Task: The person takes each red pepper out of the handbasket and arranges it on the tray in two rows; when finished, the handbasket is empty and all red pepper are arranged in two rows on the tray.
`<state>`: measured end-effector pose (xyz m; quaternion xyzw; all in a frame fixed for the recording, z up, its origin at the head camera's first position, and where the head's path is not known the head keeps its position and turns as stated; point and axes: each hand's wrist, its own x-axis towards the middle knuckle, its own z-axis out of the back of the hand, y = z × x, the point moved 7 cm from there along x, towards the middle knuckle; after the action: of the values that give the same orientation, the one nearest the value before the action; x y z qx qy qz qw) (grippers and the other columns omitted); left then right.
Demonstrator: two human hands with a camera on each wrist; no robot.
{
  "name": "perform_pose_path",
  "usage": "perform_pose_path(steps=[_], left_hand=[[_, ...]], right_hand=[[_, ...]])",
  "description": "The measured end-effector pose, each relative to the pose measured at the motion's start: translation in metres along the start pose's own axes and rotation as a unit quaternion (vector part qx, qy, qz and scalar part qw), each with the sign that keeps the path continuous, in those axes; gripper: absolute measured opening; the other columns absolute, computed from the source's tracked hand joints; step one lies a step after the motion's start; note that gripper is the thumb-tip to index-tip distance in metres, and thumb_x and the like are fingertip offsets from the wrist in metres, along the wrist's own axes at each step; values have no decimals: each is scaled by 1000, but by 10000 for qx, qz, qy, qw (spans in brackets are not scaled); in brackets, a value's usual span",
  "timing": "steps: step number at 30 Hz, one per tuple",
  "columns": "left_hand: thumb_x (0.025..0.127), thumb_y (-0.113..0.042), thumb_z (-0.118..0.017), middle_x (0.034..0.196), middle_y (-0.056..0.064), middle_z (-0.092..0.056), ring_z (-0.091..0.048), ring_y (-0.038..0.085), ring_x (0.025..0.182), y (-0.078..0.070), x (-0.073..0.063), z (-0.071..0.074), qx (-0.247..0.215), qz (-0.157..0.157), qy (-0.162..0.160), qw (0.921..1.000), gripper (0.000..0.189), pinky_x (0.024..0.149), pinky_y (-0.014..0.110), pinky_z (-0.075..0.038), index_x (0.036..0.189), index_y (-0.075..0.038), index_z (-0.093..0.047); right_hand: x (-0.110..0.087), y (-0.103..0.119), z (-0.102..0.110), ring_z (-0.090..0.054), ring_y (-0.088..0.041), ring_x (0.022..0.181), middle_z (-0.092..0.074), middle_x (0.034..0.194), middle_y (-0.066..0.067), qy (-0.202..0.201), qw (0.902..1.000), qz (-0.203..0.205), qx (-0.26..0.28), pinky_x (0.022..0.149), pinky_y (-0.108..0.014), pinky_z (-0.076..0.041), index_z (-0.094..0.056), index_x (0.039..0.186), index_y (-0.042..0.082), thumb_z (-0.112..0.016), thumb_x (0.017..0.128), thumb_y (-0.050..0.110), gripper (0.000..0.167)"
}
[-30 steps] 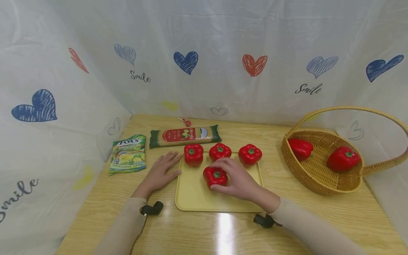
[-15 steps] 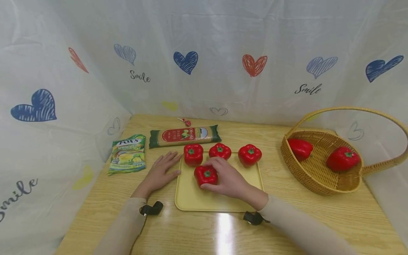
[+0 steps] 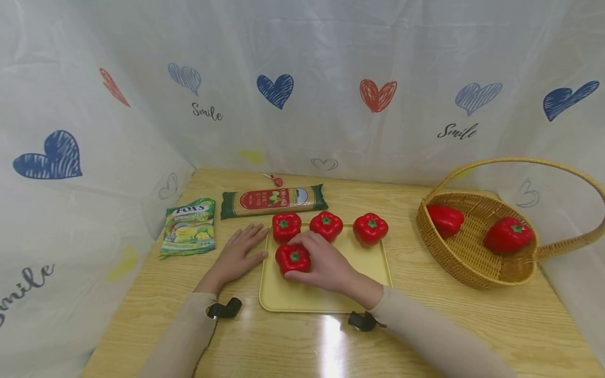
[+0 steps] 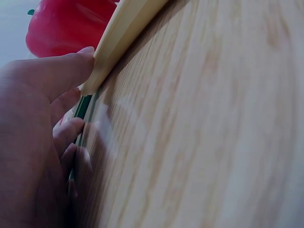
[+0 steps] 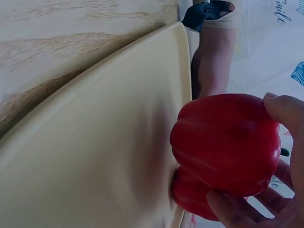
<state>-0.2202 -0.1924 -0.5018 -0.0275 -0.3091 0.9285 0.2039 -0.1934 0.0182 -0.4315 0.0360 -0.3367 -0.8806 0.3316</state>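
My right hand (image 3: 325,265) grips a red bell pepper (image 3: 293,261) between thumb and fingers, over the left part of a pale yellow tray (image 3: 307,299). In the right wrist view this bell pepper (image 5: 228,142) hangs low by the tray surface; whether it touches is unclear. Three more red bell peppers line the tray's back: one at left (image 3: 286,228), a middle one (image 3: 326,226) and one at right (image 3: 370,229). On the table my left hand (image 3: 238,255) lies with fingers extended, its thumb at the tray's left edge (image 4: 107,52).
A wicker basket (image 3: 454,262) with two red bell peppers and a tall handle stands at the right. Behind the tray lie a spaghetti pack (image 3: 271,201) and a lollipop (image 3: 278,181). A green candy bag (image 3: 189,228) sits left. Curtains border the table's back and sides.
My right hand has slid left with the gripped bell pepper, from mid-tray to in front of the back-left pepper. The left hand has stayed in place.
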Motion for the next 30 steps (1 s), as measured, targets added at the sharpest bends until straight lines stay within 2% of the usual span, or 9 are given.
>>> perform_pose_path(steps=[10,21,30], left_hand=[[100,-43,-61,163,10,-34,-18,32,155,1,1,0,56,-54,-5,10000,65,126,52,-6,157,-18,-42],[101,-43,-60,164,11,-34,-17,32,155,2,1,0,78,-49,-13,10000,65,127,51,-6,157,-18,-42],[101,-43,-60,164,10,-34,-17,31,155,3,1,-1,69,-19,-5,10000,64,126,52,-6,158,-19,-41]], right_hand=[[5,3,-10,-52,-11,119,-58,126,5,71,10000,30,56,103,-34,-52,-58,130,19,-83,83,48,60],[8,7,-15,-51,-16,125,-57,132,1,169,9998,19,71,102,-38,-53,-56,133,19,-82,85,47,61],[7,11,-15,-52,-18,126,-56,134,0,167,9997,103,-119,103,-40,-52,-58,132,20,-82,85,46,59]])
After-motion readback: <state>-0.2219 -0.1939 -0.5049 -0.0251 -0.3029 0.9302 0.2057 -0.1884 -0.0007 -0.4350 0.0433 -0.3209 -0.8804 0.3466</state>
